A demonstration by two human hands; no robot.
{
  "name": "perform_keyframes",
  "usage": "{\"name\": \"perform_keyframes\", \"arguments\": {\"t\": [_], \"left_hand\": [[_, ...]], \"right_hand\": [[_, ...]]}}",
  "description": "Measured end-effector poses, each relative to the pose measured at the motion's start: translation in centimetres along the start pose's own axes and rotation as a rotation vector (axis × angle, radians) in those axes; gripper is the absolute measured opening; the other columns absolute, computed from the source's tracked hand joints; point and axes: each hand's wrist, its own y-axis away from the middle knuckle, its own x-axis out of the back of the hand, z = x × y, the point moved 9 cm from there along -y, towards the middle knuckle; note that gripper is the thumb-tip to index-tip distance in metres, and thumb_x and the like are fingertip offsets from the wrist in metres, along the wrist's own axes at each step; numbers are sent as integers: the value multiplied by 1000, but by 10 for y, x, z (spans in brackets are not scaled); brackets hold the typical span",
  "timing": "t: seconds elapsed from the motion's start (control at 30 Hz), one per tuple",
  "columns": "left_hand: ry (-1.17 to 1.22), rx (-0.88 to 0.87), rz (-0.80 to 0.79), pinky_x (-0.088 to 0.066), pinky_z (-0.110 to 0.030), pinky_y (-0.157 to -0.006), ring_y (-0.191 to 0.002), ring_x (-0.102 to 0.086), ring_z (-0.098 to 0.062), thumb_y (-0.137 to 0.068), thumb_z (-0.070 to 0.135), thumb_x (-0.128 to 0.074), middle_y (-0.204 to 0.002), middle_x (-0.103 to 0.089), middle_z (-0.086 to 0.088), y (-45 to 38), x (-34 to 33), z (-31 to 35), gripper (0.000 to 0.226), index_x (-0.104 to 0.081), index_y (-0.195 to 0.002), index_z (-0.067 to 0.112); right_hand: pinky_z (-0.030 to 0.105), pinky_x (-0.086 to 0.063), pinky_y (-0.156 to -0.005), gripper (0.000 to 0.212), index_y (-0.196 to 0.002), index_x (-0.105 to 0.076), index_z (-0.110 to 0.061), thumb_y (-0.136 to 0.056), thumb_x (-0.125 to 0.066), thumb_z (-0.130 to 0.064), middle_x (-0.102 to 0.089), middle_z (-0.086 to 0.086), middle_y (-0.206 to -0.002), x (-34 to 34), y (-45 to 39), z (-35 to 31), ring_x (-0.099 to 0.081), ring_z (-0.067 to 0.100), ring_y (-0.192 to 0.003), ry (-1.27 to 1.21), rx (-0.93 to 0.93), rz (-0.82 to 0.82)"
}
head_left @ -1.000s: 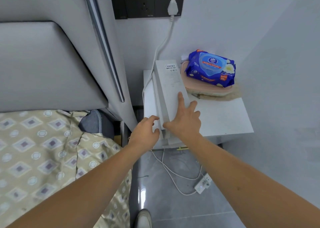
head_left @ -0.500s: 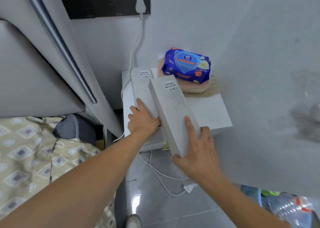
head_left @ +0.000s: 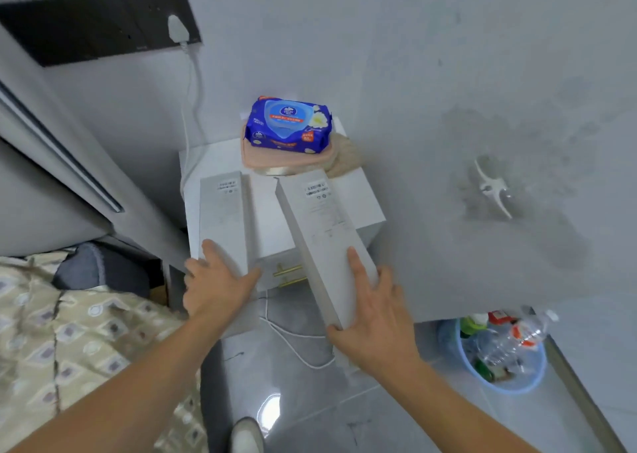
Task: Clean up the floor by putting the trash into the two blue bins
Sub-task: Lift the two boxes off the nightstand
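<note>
The corner is tight. The white table (head_left: 358, 190) fills the gap between the grey headboard panel (head_left: 69, 163) on the left and the grey wall (head_left: 448, 142) on the right, leaving little side room. Its back half is taken by a blue wipes pack (head_left: 287, 125) stacked on a pink pad (head_left: 286, 161). Two long white boxes occupy the front: the left box (head_left: 224, 218) lies along the table's left edge, the right box (head_left: 324, 232) slants out over the front edge, with a bare strip of tabletop between them. Below, a white cable (head_left: 293, 342) loops across the grey floor (head_left: 310, 401). The bed (head_left: 69, 332) blocks the left. The blue bin (head_left: 537, 377), already full of bottles, stands against the right wall, open from above.
</note>
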Motion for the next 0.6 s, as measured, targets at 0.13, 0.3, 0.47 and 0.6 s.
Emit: {"name": "perform_keyframes", "arguments": {"t": [0.13, 0.3, 0.47, 0.6], "left_hand": [[5, -46, -47, -44, -52, -86, -113, -51, -50, -72, 65, -74, -126, -41, -25, 99, -12, -7, 92, -25, -136, 20], [-81, -94, -221, -42, -48, -82, -110, -53, -44, -68, 64, -74, -115, -37, -11, 225, -47, -6, 90, -23, -133, 29], [-251, -192, -429, -44, -49, -95, -119, -53, -38, -58, 74, -66, -117, -35, -6, 325, -113, 36, 106, -18, -144, 35], [-387, -448, -547, -46, -47, -93, -121, -52, -33, -61, 77, -63, -118, -35, -2, 405, -176, 99, 103, -18, -144, 37]], "right_hand": [[42, -49, -88, 126, -155, 17, -47, -67, -73, -57, -23, 4, -136, 8, 54, 41, -39, 29, -113, -47, -75, -39], [45, -48, -96, 128, -154, 17, -48, -63, -72, -58, -23, 6, -140, 3, 150, 113, -42, 33, -118, -120, -231, -102], [46, -48, -97, 127, -153, 17, -49, -63, -73, -62, -19, 6, -142, -12, 271, 219, -40, 31, -120, -217, -531, -169], [43, -53, -87, 124, -153, 16, -48, -64, -69, -63, -21, 3, -136, -9, 362, 311, -41, 30, -115, -273, -777, -99]]}}
